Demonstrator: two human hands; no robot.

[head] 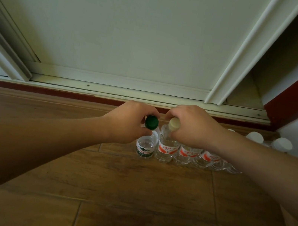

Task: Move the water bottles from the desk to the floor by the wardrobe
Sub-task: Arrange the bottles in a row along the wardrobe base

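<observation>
The left hand (129, 122) pinches the green-cap bottle (145, 148) by the neck and the right hand (190, 128) grips the white-cap bottle (165, 149) likewise. Both bottles are upright at the left end of the row (203, 157) on the floor (133, 184) by the wardrobe (129, 31). Release only once each base sits flat; the green and red labels' writing is too small to read.
</observation>
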